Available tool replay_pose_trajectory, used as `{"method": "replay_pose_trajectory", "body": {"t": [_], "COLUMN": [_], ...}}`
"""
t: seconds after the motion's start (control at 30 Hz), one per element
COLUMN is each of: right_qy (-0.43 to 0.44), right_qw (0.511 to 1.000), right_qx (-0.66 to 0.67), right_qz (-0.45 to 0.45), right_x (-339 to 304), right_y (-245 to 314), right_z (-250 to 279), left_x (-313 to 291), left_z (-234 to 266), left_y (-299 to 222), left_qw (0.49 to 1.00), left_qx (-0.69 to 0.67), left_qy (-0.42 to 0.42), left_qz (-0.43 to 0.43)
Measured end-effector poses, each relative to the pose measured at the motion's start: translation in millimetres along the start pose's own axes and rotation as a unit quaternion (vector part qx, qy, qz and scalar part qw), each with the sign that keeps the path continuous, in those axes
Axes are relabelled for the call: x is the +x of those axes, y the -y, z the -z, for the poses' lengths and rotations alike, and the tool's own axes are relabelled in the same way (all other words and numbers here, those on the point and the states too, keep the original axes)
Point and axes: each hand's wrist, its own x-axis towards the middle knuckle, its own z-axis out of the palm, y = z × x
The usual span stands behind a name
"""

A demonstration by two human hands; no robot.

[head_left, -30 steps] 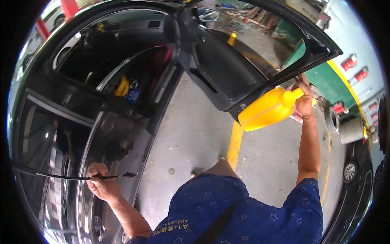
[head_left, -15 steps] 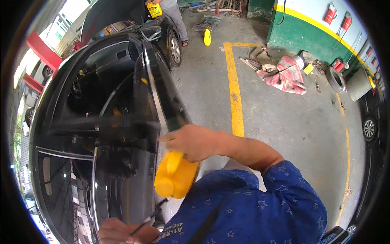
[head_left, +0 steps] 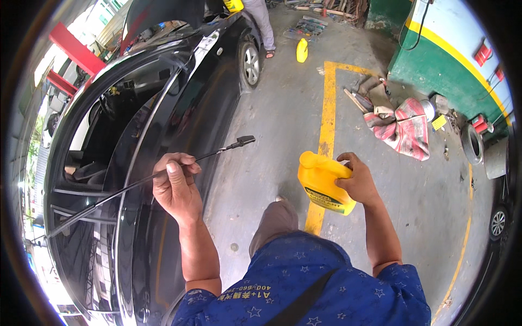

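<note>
My left hand is raised beside the black car, its thumb and fingers closed round a long, thin black rod. The rod slants across the car's side, and its far end, a small dark fitting with a silvery part behind it, points away over the floor. On the other side of me, my right hand grips a yellow plastic jug with a round yellow cap and a dark label. The jug hangs tilted above the yellow floor line, apart from the car. Its handle is partly hidden by my fingers.
The black car's hood stands raised. Next to its front wheel a person holds another yellow jug. One more yellow jug stands on the floor. A red-and-white cloth and a tire lie near the green wall.
My right hand has carried the yellow jug away from the car to the right. My left hand has risen from the lower left with the rod. The view has shifted too.
</note>
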Motion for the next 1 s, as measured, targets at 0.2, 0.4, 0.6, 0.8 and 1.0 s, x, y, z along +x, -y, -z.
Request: {"method": "replay_pose_trajectory", "body": {"t": [0.2, 0.4, 0.6, 0.8, 1.0], "right_qy": [0.032, -0.034, -0.163, -0.263, -0.284], "right_qw": [0.982, 0.985, 0.961, 0.927, 0.937], "right_qx": [0.183, 0.166, 0.222, 0.263, 0.158], "right_qz": [-0.017, 0.028, 0.000, -0.042, -0.130], "right_x": [152.3, 325.3, 440.6, 586.6, 782.3], "right_y": [-29.5, -4.8, -34.6, -130.1, -201.0], "right_z": [41.8, 97.4, 163.6, 225.2, 282.6], "left_x": [85.3, 205.4, 354.1, 474.1, 598.4], "left_z": [-107.1, -229.6, -318.7, -382.3, -458.8], "left_y": [140.1, 286.4, 415.6, 548.5, 682.6], "left_qw": [0.993, 0.976, 0.965, 0.976, 0.970], "left_qx": [-0.075, -0.163, -0.175, -0.156, -0.164], "left_qy": [0.074, 0.008, -0.087, -0.110, -0.162], "left_qz": [0.048, 0.142, 0.173, 0.107, 0.079]}}
